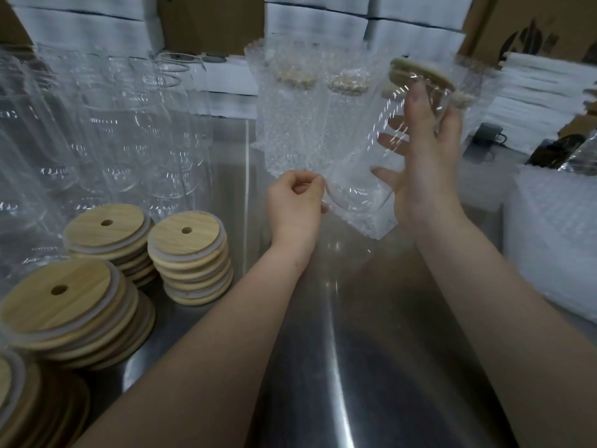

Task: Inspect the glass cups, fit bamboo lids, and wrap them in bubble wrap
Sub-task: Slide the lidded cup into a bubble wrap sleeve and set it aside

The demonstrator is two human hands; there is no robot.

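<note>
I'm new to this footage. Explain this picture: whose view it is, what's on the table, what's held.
One camera, worn on a person's head, looks down at their two bare hands; there is no machine. The right hand holds a tilted glass cup with a bamboo lid on it. The left hand pinches bubble wrap in its fingers near the cup's base. On the steel table stand stacks of lids, bare cups and, behind, wrapped cups.

This is looking like a warehouse packing station: stacks of round bamboo lids with straw holes (190, 257) and rows of clear glass cups (106, 130) are crowding the brushed steel worktable (339, 334), while brown cardboard cartons (529, 24) and white packing sheets (542, 92) are sitting stacked behind it.
</note>
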